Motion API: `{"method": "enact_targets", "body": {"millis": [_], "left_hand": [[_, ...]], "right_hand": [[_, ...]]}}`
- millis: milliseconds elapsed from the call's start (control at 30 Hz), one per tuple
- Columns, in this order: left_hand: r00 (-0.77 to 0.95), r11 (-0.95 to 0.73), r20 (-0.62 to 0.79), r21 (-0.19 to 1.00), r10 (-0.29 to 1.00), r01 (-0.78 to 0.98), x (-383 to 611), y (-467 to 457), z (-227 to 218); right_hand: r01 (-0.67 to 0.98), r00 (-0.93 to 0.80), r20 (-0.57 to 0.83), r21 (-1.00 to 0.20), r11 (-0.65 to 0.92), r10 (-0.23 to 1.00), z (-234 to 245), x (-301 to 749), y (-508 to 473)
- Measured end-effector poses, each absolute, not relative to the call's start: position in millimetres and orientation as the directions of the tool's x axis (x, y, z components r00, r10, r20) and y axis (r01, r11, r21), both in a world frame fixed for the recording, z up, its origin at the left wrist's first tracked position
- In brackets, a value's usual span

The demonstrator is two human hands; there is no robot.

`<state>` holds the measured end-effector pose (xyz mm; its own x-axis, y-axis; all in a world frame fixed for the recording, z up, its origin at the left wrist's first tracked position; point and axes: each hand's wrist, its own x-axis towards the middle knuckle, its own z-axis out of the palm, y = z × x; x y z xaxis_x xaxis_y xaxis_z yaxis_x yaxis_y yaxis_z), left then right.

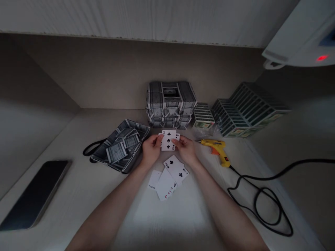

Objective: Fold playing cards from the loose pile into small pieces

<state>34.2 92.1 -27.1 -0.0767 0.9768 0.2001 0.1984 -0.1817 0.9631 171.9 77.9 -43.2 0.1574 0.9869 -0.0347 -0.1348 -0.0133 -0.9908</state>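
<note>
While the left hand point(151, 150) and the right hand point(186, 148) pinch opposite edges of overlapping white, flat rectangular playing cards point(169, 140), these stand above the pale, smooth tabletop point(78, 198). Front card reads 3, clubs; one behind, 4. Nearer, a loose heap of white cards point(169, 177) shows a 2 of clubs. Left: open grey-patterned box point(138, 126) holding patterned-back cards point(116, 152). Behind: grey-patterned boxy stack point(171, 111). Right: yellow pistol-shaped glue gun point(218, 145), its black cable point(314, 160) looped.

Smooth paper playing cards point(168, 143), plastic glue gun point(219, 147), glossy phone screen point(35, 195), wood-grained overhead board point(131, 21)
</note>
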Motion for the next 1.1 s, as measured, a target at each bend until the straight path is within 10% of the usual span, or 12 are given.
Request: {"method": "enact_targets", "body": {"millis": [1100], "left_hand": [[0.104,-0.059,0.061,0.998,0.993,-0.024,23.6,98.2,-27.4]], "right_hand": [[-0.048,0.312,0.054,-0.996,0.072,0.949,-45.1,175.9,78.4]]}}
